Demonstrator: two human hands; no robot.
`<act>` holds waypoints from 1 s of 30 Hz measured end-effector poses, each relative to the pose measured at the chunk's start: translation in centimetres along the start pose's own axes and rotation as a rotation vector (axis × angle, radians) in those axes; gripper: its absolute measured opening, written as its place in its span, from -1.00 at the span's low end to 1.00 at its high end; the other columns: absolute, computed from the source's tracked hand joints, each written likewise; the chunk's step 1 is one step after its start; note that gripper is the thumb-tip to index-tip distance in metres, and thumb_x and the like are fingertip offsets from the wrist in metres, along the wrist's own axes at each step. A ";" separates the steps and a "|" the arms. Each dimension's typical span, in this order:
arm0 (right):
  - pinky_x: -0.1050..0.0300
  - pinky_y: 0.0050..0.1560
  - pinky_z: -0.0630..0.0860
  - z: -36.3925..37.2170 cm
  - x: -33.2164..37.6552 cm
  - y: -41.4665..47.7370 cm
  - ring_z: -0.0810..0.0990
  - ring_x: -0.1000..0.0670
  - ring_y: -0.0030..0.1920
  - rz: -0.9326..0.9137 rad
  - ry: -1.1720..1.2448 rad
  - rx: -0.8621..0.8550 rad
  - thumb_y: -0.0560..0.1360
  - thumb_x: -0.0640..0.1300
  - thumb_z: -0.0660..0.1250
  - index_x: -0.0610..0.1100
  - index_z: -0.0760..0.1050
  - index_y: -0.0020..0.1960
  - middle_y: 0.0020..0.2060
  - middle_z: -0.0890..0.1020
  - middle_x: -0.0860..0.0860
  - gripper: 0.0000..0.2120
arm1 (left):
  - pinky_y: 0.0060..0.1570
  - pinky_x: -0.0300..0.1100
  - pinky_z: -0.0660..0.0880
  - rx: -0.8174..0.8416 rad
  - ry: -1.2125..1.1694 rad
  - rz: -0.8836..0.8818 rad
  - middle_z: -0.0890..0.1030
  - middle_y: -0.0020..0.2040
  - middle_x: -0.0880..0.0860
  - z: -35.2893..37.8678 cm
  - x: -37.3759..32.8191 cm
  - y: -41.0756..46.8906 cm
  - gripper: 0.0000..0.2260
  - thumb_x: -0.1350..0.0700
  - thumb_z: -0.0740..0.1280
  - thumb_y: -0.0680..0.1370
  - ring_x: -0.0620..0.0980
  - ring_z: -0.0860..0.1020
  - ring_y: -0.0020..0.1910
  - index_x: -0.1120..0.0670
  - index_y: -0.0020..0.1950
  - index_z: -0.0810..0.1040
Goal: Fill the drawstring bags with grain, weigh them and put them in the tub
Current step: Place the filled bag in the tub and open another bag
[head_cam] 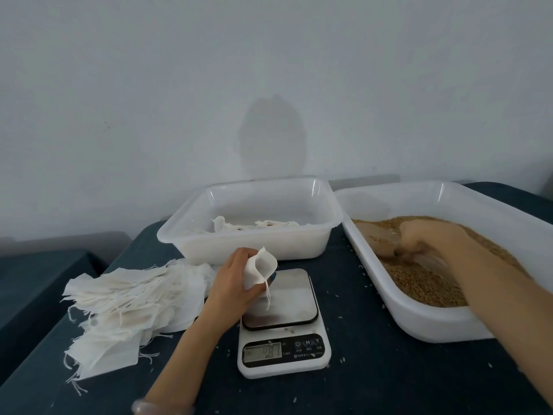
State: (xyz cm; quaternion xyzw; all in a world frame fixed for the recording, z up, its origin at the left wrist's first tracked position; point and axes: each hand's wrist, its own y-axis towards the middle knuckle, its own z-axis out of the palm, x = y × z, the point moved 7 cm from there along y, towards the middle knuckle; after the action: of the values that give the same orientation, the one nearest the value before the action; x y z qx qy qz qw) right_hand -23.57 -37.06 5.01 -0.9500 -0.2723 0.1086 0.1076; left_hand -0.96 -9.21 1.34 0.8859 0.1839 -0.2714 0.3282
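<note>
Now the left hand [230,280] pinches the bag [261,269] open above the scale [284,322], so the right hand [425,238], its grip blurred in the grain [425,284] at right and unreadable, should bring a modest scoop over and pour straight into that mouth.

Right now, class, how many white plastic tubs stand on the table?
2. The smaller tub stands behind the kitchen scale, holding some bags; the larger tub stands at the right, holding grain. None seems hidden.
</note>
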 end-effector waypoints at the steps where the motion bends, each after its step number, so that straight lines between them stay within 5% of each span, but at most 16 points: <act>1: 0.13 -0.10 0.51 -0.2 -0.2 0.3 0.55 -0.03 -0.11 0.010 0.056 -0.046 0.52 -0.03 0.37 -0.13 0.49 0.00 -0.11 0.56 -0.03 -0.81 | -0.11 -0.54 0.33 0.006 -0.004 -0.001 0.52 -0.01 -0.22 0.0 0.0 0.0 -0.66 0.13 0.45 0.43 -0.31 0.46 0.03 -0.16 0.08 0.41; 3: 0.03 0.02 0.57 -0.3 -0.5 0.7 0.61 -0.07 -0.10 0.036 0.195 -0.100 0.52 0.01 0.34 -0.18 0.50 -0.08 -0.10 0.61 -0.06 -0.77 | -0.12 -0.50 0.35 0.021 -0.017 -0.006 0.52 0.00 -0.21 0.1 -0.2 0.0 -0.69 0.07 0.41 0.41 -0.29 0.46 0.03 -0.13 0.09 0.42; 6: 0.05 -0.19 0.63 -0.2 -1.1 0.7 0.66 -0.08 -0.25 0.093 0.323 -0.131 0.53 -0.07 0.33 -0.21 0.50 -0.14 -0.21 0.63 -0.11 -0.80 | -0.13 -0.43 0.35 0.034 -0.030 -0.008 0.50 0.00 -0.23 0.1 -0.4 -0.1 -0.67 -0.02 0.28 0.34 -0.29 0.46 0.02 -0.12 0.10 0.43; 10: 0.03 0.12 0.56 -0.1 -0.6 0.2 0.56 -0.06 -0.04 0.107 0.122 -0.121 0.59 -0.09 0.23 -0.14 0.50 0.03 -0.07 0.57 -0.06 -0.86 | -0.07 -0.26 0.42 0.032 -0.038 0.002 0.52 0.00 -0.21 0.1 -0.4 -0.1 -0.69 0.12 0.40 0.41 -0.18 0.50 0.00 -0.07 0.11 0.45; 12: 0.10 0.04 0.54 0.4 0.2 -0.1 0.54 -0.04 -0.05 0.090 0.040 -0.076 0.60 -0.14 0.17 -0.09 0.50 0.10 0.00 0.57 -0.04 -0.84 | -0.08 -0.27 0.41 0.034 -0.024 -0.007 0.52 0.01 -0.20 0.2 -0.2 -0.1 -0.67 0.17 0.45 0.43 -0.17 0.50 0.01 -0.08 0.11 0.45; 16: 0.21 -0.35 0.37 -0.1 1.6 -0.5 0.37 0.06 -0.35 0.049 0.173 -0.160 0.61 -0.23 0.13 -0.01 0.28 -0.28 -0.31 0.38 0.03 -0.70 | -0.10 -0.37 0.37 0.045 -0.024 -0.013 0.51 0.01 -0.23 0.3 -0.2 -0.2 -0.65 0.15 0.46 0.43 -0.21 0.49 0.03 -0.14 0.10 0.43; 19: 0.19 -0.35 0.33 0.2 2.3 -0.4 0.35 0.04 -0.36 -0.024 0.329 -0.095 0.66 -0.17 0.11 0.00 0.17 -0.31 -0.33 0.34 0.01 -0.63 | -0.09 -0.37 0.36 0.045 -0.023 -0.004 0.51 0.02 -0.24 0.3 -0.3 -0.3 -0.65 0.14 0.46 0.43 -0.19 0.49 0.03 -0.13 0.11 0.43; 24: 0.00 0.03 0.47 1.2 1.5 0.2 0.50 -0.12 -0.09 -0.011 0.821 0.010 0.65 -0.13 0.15 -0.27 0.43 0.04 -0.08 0.46 -0.15 -0.80 | -0.12 -0.42 0.37 0.043 -0.039 -0.003 0.51 0.01 -0.25 0.1 -0.6 -0.3 -0.65 0.15 0.43 0.45 -0.26 0.49 0.03 -0.23 0.06 0.40; 27: -0.09 0.38 0.40 0.9 0.7 0.5 0.45 -0.23 0.32 0.018 0.995 -0.021 0.65 -0.12 0.17 -0.37 0.28 0.42 0.33 0.43 -0.26 -0.57 | -0.14 -0.36 0.42 0.010 -0.085 -0.033 0.57 -0.01 -0.17 -0.2 -0.5 -0.3 -0.67 0.18 0.42 0.48 -0.22 0.53 -0.03 -0.19 0.07 0.42; 30: -0.10 0.26 0.49 0.8 -0.7 1.2 0.56 -0.25 0.20 0.045 1.009 -0.068 0.65 0.08 0.16 -0.42 0.28 0.40 0.24 0.52 -0.31 -0.41 | -0.19 -0.32 0.45 -0.009 -0.117 -0.046 0.59 -0.06 -0.11 -0.4 -0.6 -0.3 -0.74 0.14 0.41 0.52 -0.17 0.56 -0.10 -0.14 0.09 0.44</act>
State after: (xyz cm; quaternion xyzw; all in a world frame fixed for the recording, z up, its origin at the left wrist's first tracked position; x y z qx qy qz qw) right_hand -23.78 -38.30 4.07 -0.8928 -0.1692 -0.3705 0.1923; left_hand -1.47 -8.84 1.81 0.8626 0.1860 -0.3293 0.3360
